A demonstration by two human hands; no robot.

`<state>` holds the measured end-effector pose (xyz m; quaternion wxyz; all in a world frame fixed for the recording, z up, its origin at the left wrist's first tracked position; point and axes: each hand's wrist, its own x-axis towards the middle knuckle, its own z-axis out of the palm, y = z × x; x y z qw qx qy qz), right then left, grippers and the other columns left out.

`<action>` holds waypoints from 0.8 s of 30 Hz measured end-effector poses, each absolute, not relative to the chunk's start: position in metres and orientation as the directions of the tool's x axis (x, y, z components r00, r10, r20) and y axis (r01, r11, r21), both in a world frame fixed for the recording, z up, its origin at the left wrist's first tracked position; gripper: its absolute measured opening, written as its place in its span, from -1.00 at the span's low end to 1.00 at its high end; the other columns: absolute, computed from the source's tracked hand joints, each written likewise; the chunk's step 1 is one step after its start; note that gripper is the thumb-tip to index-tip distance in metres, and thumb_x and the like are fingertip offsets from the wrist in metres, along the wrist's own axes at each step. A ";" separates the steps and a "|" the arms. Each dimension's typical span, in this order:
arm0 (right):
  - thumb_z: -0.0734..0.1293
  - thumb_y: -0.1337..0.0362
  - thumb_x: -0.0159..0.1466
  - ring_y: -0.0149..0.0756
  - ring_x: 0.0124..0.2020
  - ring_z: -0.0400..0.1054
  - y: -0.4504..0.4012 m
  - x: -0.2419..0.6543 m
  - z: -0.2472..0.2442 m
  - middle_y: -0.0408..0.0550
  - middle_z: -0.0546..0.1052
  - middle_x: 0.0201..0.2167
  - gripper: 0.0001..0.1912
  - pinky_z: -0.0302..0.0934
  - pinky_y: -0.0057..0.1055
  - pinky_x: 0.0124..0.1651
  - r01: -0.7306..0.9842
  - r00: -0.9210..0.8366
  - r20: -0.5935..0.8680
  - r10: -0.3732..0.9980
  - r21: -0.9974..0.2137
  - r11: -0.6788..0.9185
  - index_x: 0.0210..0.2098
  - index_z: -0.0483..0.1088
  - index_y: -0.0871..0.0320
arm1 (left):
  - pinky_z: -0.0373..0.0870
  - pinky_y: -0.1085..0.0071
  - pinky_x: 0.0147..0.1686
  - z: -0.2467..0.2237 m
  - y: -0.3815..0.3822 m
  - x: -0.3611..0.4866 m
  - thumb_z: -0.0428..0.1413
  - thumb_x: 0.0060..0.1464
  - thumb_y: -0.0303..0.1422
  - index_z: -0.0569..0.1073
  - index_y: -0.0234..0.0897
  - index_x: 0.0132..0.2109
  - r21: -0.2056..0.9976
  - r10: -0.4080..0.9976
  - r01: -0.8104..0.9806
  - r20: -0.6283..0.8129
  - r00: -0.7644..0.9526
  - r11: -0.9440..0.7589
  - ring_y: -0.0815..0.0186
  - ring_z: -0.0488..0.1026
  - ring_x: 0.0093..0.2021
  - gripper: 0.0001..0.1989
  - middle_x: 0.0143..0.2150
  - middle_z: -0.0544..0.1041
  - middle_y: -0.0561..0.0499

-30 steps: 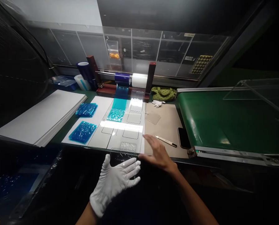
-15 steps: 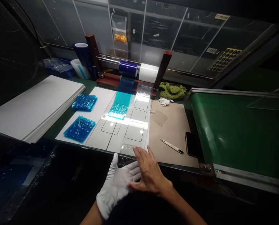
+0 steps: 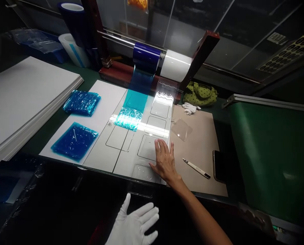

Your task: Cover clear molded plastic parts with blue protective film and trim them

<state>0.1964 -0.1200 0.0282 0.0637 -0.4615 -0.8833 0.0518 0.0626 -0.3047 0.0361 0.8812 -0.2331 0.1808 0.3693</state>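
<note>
1. At the far left, a stack of white paper [image 3: 34, 102] lies on the bench; beside it, two stacks of glossy blue film pieces, a rear one [image 3: 82, 102] and a front one [image 3: 74, 141], rest on white sheet.
2. Turquoise film [image 3: 129, 115] runs down from a blue roll [image 3: 147, 57], crinkled at its lower end.
3. The gloved left hand [image 3: 136, 223] is held palm up below the bench's front edge, fingers spread, gripping nothing visible.
4. A clear panel [image 3: 146, 146], thin and glassy with rounded corners, lies over a black outline; a second clear piece [image 3: 145, 173] sits nearer the front edge.
5. The bare right hand [image 3: 164, 161] is loosely extended over the panel's right side (whether the fingertips press it, one cannot tell).
6. On brown paper [image 3: 200, 132] lie another clear plate [image 3: 182, 129] and a pen-like tool [image 3: 196, 168], its handle lettering too small to read.
7. A phone [image 3: 218, 166] borders the paper's right edge, near a green conveyor belt [image 3: 264, 153].
</note>
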 end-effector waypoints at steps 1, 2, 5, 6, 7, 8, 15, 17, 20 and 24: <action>0.39 0.23 0.08 0.11 0.31 -0.15 -0.119 0.195 0.027 0.30 0.08 0.28 0.02 -0.44 0.24 0.28 0.806 -0.573 0.050 0.818 -0.146 0.573 0.33 -0.27 0.33 | -0.10 -0.02 0.26 0.034 -0.304 0.061 -0.04 0.11 -0.10 0.28 -0.42 0.17 -0.264 0.572 -0.742 -0.497 0.652 0.616 0.10 -0.24 0.38 -0.41 0.34 0.08 -0.18; 0.39 0.23 0.08 0.10 0.31 -0.16 -0.118 0.193 0.025 0.30 0.08 0.28 0.01 -0.44 0.24 0.28 0.804 -0.579 0.036 0.815 -0.143 0.577 0.33 -0.26 0.33 | -0.09 -0.02 0.26 0.033 -0.303 0.059 -0.05 0.12 -0.12 0.30 -0.39 0.17 -0.251 0.573 -0.747 -0.509 0.643 0.616 0.12 -0.25 0.38 -0.44 0.35 0.07 -0.16; 0.39 0.24 0.09 0.09 0.31 -0.16 -0.117 0.191 0.023 0.29 0.08 0.28 -0.01 -0.47 0.23 0.28 0.797 -0.593 0.003 0.805 -0.142 0.587 0.33 -0.24 0.32 | -0.06 -0.03 0.25 0.031 -0.300 0.057 -0.08 0.16 -0.16 0.29 -0.37 0.17 -0.235 0.569 -0.759 -0.538 0.622 0.607 0.14 -0.26 0.39 -0.48 0.35 0.06 -0.13; 0.39 0.24 0.09 0.09 0.31 -0.16 -0.117 0.190 0.023 0.28 0.08 0.28 -0.02 -0.47 0.23 0.28 0.795 -0.596 -0.004 0.803 -0.143 0.589 0.33 -0.23 0.32 | -0.05 -0.03 0.25 0.031 -0.299 0.057 -0.08 0.17 -0.16 0.27 -0.39 0.19 -0.242 0.565 -0.759 -0.542 0.622 0.604 0.13 -0.25 0.38 -0.47 0.36 0.05 -0.14; 0.39 0.24 0.09 0.09 0.31 -0.15 -0.117 0.190 0.022 0.28 0.08 0.28 -0.01 -0.48 0.23 0.28 0.794 -0.598 -0.010 0.801 -0.146 0.591 0.33 -0.22 0.31 | -0.04 -0.04 0.25 0.030 -0.298 0.057 -0.07 0.17 -0.16 0.25 -0.41 0.20 -0.253 0.559 -0.758 -0.545 0.625 0.601 0.11 -0.24 0.38 -0.45 0.35 0.05 -0.17; 0.39 0.24 0.08 0.09 0.31 -0.15 -0.116 0.190 0.020 0.28 0.08 0.28 -0.01 -0.47 0.23 0.28 0.792 -0.601 -0.015 0.799 -0.150 0.592 0.33 -0.22 0.31 | -0.03 -0.05 0.24 0.030 -0.297 0.058 -0.06 0.17 -0.16 0.23 -0.43 0.21 -0.262 0.556 -0.760 -0.549 0.625 0.595 0.09 -0.23 0.38 -0.44 0.35 0.06 -0.18; 0.41 0.21 0.07 0.09 0.32 -0.16 -0.110 0.189 0.016 0.30 0.07 0.29 0.05 -0.53 0.27 0.26 0.772 -0.627 -0.049 0.777 -0.172 0.612 0.34 -0.29 0.31 | -0.06 0.02 0.26 0.030 -0.293 0.058 -0.10 0.16 -0.04 0.23 -0.47 0.21 -0.313 0.560 -0.765 -0.537 0.631 0.562 0.07 -0.12 0.36 -0.35 0.33 0.11 -0.25; 0.40 0.19 0.09 0.08 0.34 -0.21 -0.108 0.191 0.019 0.29 0.03 0.30 0.05 -0.55 0.28 0.25 0.766 -0.634 -0.043 0.772 -0.170 0.619 0.34 -0.31 0.30 | -0.07 0.04 0.26 0.031 -0.291 0.057 -0.09 0.15 -0.04 0.24 -0.45 0.21 -0.306 0.556 -0.760 -0.536 0.636 0.574 0.08 -0.11 0.36 -0.36 0.33 0.11 -0.23; 0.33 0.15 0.18 0.05 0.33 -0.19 -0.100 0.201 0.027 0.25 0.04 0.30 -0.09 -0.48 0.28 0.25 0.800 -0.580 0.026 0.814 -0.172 0.575 0.33 -0.24 0.26 | -0.08 0.05 0.27 0.034 -0.289 0.055 -0.11 0.16 -0.04 0.25 -0.44 0.21 -0.303 0.556 -0.764 -0.542 0.630 0.570 0.07 -0.09 0.36 -0.36 0.31 0.15 -0.23; 0.22 0.11 0.26 0.00 0.19 0.11 -0.060 0.224 0.031 0.24 0.24 0.17 -0.41 0.00 0.07 0.17 0.915 -0.262 0.201 0.944 -0.260 0.309 0.21 0.08 0.23 | -0.09 0.03 0.27 0.037 -0.285 0.051 -0.11 0.16 -0.04 0.23 -0.46 0.22 -0.295 0.574 -0.743 -0.487 0.658 0.601 0.03 -0.05 0.34 -0.35 0.29 0.17 -0.26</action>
